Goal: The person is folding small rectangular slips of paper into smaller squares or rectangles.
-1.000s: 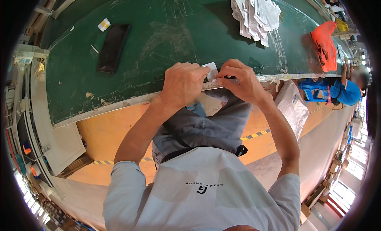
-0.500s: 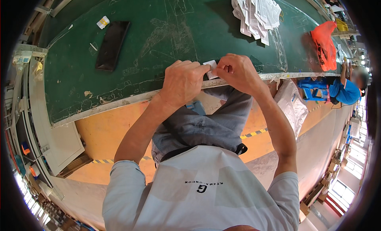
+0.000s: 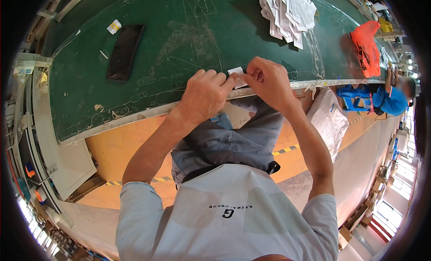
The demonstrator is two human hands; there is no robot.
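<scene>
A small piece of white paper point(image 3: 236, 71) is between my two hands at the near edge of the green table point(image 3: 179, 45). My left hand point(image 3: 205, 94) is curled closed, its thumb and forefinger on the paper's left side. From the right, my right hand point(image 3: 269, 81) pinches the paper with its thumb tip; its other fingers are bent and leave a gap above the thumb. The fingers hide part of the paper. Farther off, towards the right, lies a loose pile of white printed paper slips point(image 3: 287, 16).
A black phone-like slab point(image 3: 125, 52) and a small white-and-yellow packet point(image 3: 114, 26) lie on the left. An orange-red plastic bag point(image 3: 367, 48) sits at the right end. Below the edge stands a silvery-white sack point(image 3: 328, 119). A person in blue point(image 3: 392, 100) is at far right.
My left hand's fingers have shifted slightly right and down along the paper. The right hand has risen a little, and the paper's upper corner now shows more.
</scene>
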